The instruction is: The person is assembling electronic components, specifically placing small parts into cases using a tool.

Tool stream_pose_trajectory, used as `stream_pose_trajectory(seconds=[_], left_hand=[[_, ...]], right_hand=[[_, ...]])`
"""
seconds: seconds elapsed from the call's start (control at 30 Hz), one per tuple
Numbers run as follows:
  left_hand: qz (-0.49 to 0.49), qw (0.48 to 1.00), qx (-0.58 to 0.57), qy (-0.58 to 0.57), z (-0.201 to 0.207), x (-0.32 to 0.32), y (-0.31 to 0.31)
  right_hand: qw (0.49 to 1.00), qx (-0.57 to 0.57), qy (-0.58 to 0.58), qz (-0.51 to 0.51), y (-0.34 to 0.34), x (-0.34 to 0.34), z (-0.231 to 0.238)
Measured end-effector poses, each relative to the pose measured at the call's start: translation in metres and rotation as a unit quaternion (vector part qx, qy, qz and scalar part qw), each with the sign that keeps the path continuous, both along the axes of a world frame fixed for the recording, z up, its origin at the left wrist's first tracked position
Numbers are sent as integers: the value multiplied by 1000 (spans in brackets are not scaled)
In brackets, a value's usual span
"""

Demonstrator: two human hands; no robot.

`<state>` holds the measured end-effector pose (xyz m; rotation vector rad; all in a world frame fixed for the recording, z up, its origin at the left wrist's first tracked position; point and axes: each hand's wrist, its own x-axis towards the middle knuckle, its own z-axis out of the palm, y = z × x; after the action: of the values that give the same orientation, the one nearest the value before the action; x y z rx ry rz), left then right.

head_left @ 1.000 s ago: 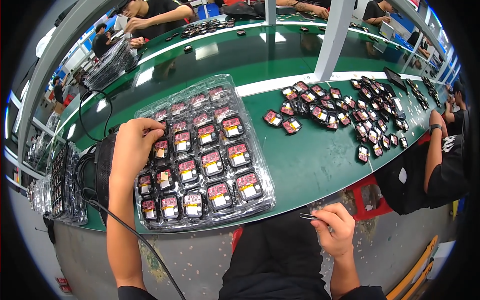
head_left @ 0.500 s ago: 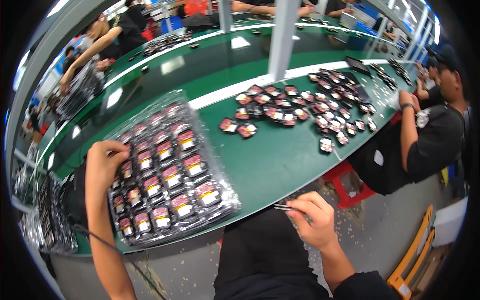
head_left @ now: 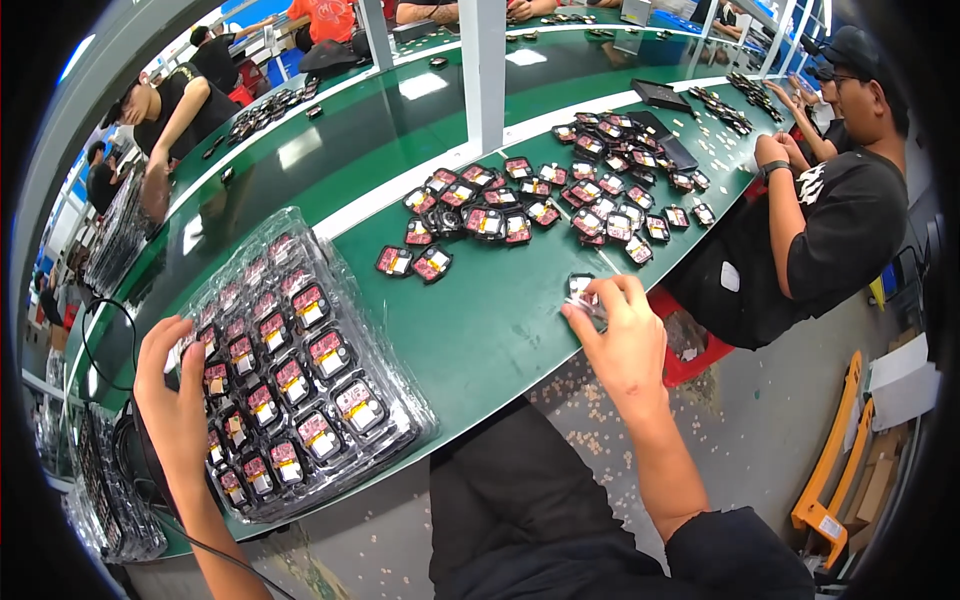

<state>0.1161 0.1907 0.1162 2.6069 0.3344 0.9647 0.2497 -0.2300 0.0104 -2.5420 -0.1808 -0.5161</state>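
Observation:
On the green table to my left lies a clear plastic blister tray with rows of small black square devices, each with a red, yellow and white label. My left hand is over the tray's left edge, thumb and fingers apart; part of a label shows between them. Further right, my right hand pinches thin metal tweezers, largely hidden by its fingers, right at a single black device near the table edge. Something pale shows at the fingertips.
A heap of similar devices spreads across the middle and right. Behind it stand a grey post and a dark open box. A co-worker sits at right beside a red stool. A black cable runs by my left forearm.
My right hand has moved up from beyond the table edge to the single device. My left hand has drawn back left and its fingers have spread. The whole view has shifted.

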Motion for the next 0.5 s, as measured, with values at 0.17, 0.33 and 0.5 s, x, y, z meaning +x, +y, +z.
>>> stream_pose_trajectory(seconds=[0.17,0.33,0.5], left_hand=[[-173,982,47,-54,-10,-29,-74],[-400,861,-313,-13,-30,-61,-148],[-261,621,-739,-9,-76,-59,-210]], right_hand=[[990,94,-20,103,9,-13,0],[887,294,-57,351,19,-47,8],[835,315,55,447,32,-83,17]])
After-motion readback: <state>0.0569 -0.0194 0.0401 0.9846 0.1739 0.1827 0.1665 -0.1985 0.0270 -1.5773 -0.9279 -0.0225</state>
